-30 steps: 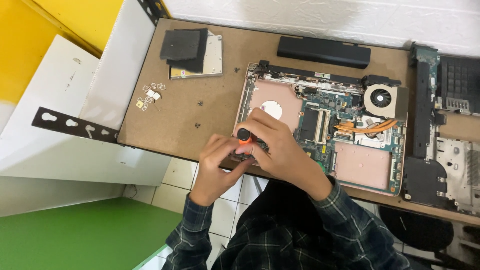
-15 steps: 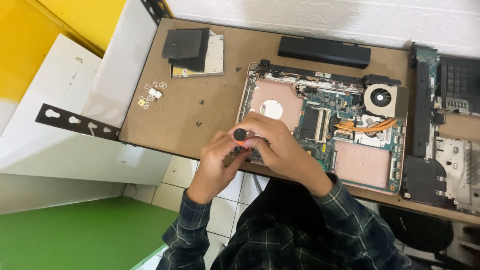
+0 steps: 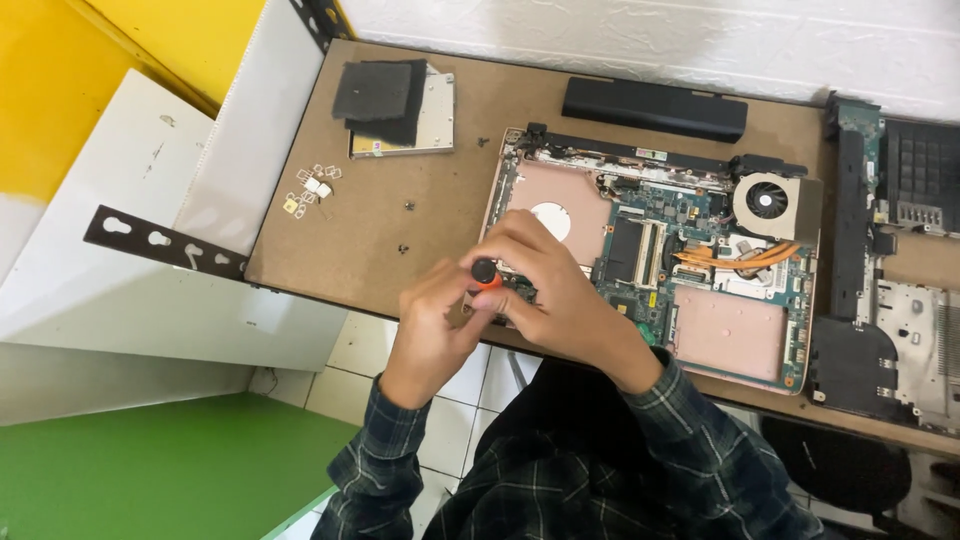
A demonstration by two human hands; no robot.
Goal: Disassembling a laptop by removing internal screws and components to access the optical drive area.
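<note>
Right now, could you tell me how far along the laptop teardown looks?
Done: battery and optical drive lie out on the desk, board bared. In hand: both hands, left and right, hold a screwdriver at the laptop's front-left corner. Left: motherboard and fan remain seated.

Long black battery bar (image 3: 654, 108) at upper centre of brown surface (image 3: 440, 250). Optical drive (image 3: 425, 125) under dark foam pads (image 3: 380, 95), upper left. Small white clips (image 3: 312, 187) just below. Loose screws (image 3: 404, 228) scattered nearby.
</note>
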